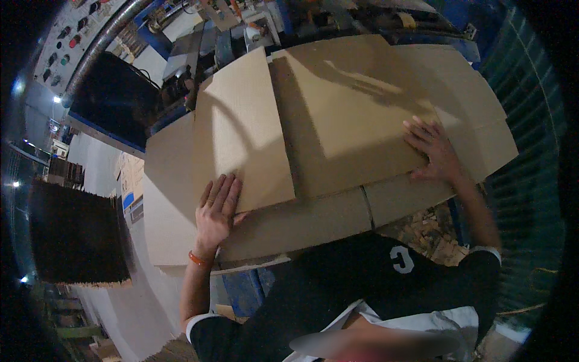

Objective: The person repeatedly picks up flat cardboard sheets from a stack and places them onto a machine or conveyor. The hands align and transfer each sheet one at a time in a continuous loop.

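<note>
A large flat cardboard sheet point(356, 114) with creases and slots lies in front of me, its left panel point(244, 127) raised along one edge and casting a shadow on the middle. My left hand point(220, 202) rests on the near corner of that left panel, fingers stretched out and pointing away from me. On the right, my right hand point(433, 151) lies spread on the sheet near the crease of the right-hand panel. Neither hand grips anything. Below the near edge, another layer of cardboard point(295, 223) with a narrow slot shows.
Beyond the cardboard stands a blue machine point(422, 27) with metal parts. A control panel point(69, 42) with buttons is at the far left, beside a metal pipe point(102, 48). Cardboard scraps point(425, 235) lie below at right. A dark stack point(78, 232) stands on the left floor.
</note>
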The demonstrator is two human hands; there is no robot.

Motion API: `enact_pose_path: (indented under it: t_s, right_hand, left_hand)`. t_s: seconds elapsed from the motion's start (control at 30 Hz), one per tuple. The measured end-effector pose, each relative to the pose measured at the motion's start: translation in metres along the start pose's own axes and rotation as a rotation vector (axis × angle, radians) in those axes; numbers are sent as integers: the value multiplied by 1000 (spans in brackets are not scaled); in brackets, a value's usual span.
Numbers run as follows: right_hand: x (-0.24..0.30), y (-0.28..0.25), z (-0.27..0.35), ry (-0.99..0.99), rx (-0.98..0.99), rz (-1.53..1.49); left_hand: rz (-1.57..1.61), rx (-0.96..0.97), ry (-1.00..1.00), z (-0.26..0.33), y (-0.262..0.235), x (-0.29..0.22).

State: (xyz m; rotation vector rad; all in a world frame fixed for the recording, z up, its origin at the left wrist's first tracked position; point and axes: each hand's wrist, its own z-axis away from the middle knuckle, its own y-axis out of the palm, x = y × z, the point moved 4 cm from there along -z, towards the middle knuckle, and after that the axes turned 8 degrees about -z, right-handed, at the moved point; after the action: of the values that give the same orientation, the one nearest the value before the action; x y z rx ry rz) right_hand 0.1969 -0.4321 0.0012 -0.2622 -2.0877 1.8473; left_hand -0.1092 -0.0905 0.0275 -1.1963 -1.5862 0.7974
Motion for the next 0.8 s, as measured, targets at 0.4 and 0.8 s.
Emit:
enact_pose_path:
  t_s: [0.4, 0.8]
  right_hand:
    - [-67, 11, -139, 274, -97, 16]
    - [200, -208, 7, -1053, -852, -253]
  left_hand:
    - [-187, -137, -237, -108, 65, 77]
    - [873, -484, 364, -89, -224, -37]
